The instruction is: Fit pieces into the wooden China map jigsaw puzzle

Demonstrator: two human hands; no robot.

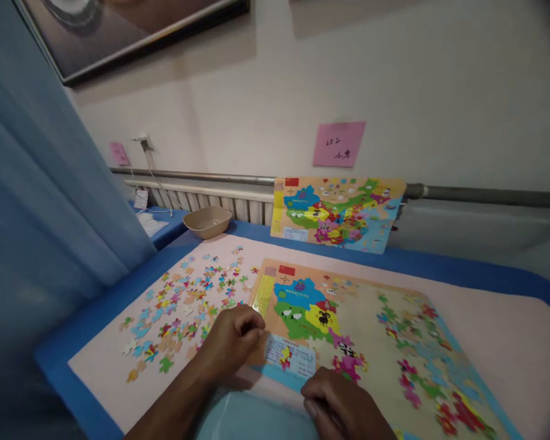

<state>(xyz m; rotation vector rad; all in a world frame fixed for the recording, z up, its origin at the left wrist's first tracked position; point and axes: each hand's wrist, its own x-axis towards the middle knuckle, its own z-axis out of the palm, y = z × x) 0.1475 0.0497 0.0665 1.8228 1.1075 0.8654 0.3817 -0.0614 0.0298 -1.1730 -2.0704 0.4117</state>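
Note:
A colourful map jigsaw board [366, 318] lies flat on the table, partly filled in at its left and lower middle. My left hand [231, 342] rests curled at the board's near-left corner, fingertips on its edge; whether it pinches a piece I cannot tell. Down by the board's near edge, my right hand [341, 406] lies with its fingers bent and nothing visible in it. Several loose puzzle pieces [183, 305] are scattered on the pink mat to the left of my left hand.
A finished reference map picture [337, 214] leans against the wall rail behind the board. A beige bowl [208, 221] stands at the back left. A blue curtain [41, 201] hangs at the left. The pink mat [508, 342] lies on a blue-edged table [440, 264].

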